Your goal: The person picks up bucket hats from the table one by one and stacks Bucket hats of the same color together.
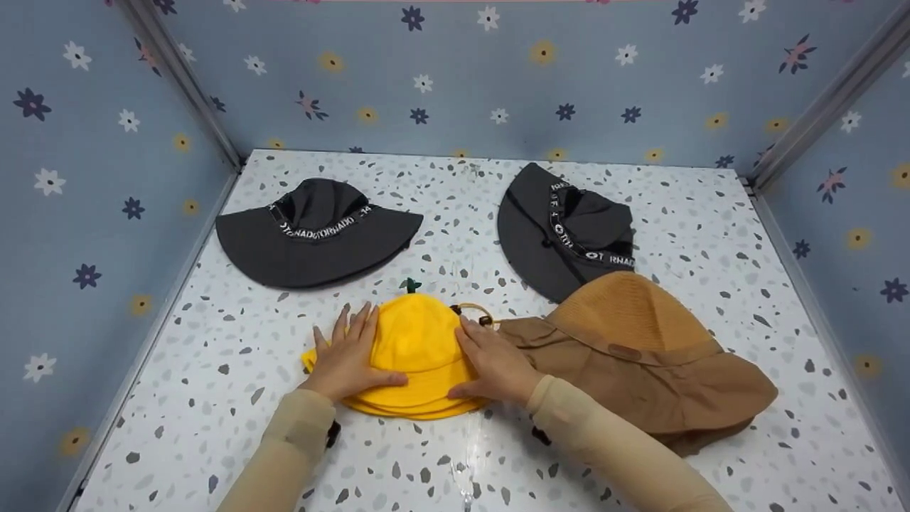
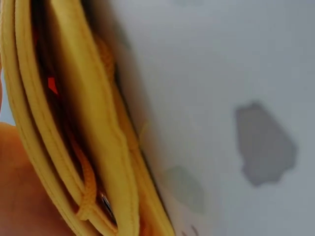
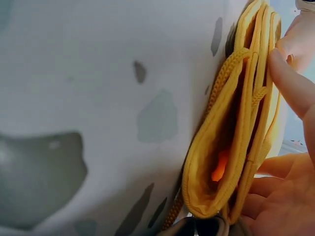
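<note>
Yellow folded hat (image 1: 416,348) lay on the speckled desk (image 1: 213,398); my left hand (image 1: 348,355) and right hand (image 1: 494,363) pressed it flat, fingers straight, gripping nothing.

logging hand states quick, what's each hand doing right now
Left hand: open, fingers flat on the yellow hat.
Right hand: open, fingers flat on the same hat's other side.

Bare table (image 1: 234,398) lies open to the left and in front of the yellow hat (image 1: 416,341) — the brown hat (image 1: 640,355) crowds its right side, touching or nearly so, and two black hats (image 1: 313,235) (image 1: 561,227) sit behind, a bare lane running between them
</note>
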